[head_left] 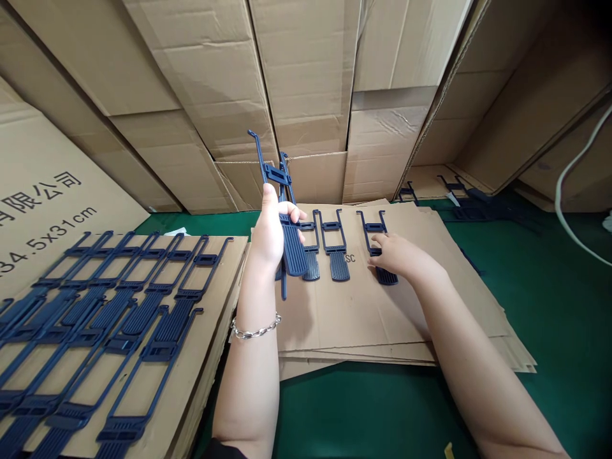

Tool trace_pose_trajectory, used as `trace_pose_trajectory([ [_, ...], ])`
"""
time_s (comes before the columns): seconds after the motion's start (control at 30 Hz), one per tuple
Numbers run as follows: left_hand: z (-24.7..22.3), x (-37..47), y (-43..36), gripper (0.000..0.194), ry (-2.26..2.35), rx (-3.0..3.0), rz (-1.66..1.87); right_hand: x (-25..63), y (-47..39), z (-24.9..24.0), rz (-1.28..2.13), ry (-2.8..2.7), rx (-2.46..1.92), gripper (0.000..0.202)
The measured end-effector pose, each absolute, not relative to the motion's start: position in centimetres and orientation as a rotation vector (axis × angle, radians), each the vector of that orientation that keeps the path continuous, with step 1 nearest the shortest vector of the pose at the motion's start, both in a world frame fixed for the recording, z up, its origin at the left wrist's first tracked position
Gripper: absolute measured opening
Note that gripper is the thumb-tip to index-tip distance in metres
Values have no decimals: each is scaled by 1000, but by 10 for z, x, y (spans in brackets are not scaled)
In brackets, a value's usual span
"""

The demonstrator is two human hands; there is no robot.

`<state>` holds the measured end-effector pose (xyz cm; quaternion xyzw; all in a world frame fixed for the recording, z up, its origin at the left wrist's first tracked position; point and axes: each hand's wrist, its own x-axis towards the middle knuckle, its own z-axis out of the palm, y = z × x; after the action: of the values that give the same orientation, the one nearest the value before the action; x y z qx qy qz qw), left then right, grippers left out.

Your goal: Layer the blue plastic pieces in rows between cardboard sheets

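Note:
My left hand [270, 229] is closed around dark blue plastic frames with ribbed ends [294, 248], raised above the cardboard. More than one seems to be in the grip, but the fingers hide how they overlap. My right hand [400, 256] reaches down to another blue plastic frame [375, 227] lying flat on the cardboard sheets [354, 319]. Its thumb and fingers are bent about the middle of that frame, partly covering it. Between the hands, a similar frame [334, 236] lies with its ribbed end toward me, and one more sits partly behind my left hand.
At left, a cardboard stack [176, 408] bears rows of overlapping blue frames [129, 344]. Cardboard boxes [306, 83] wall off the back. More dark frames [478, 201] lie at the far right near a white cable [567, 172]. The surface below is green [344, 414].

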<state>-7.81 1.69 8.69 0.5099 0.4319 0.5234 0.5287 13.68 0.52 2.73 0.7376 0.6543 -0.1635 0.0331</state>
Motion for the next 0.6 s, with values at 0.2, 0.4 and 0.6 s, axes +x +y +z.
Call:
trace_pose_trajectory([
  [0.2,83,-80,20,57,1082,1272,1175,131,1,32,-589,2008,2163,53],
  [0.4,82,-81,17,34,1139,1354,1038,132,10,16,-614,2126,2141,56],
  [0.6,82,-78,15,34,1204,1398,1015,129,12,8,-647,2178,2162,59],
])
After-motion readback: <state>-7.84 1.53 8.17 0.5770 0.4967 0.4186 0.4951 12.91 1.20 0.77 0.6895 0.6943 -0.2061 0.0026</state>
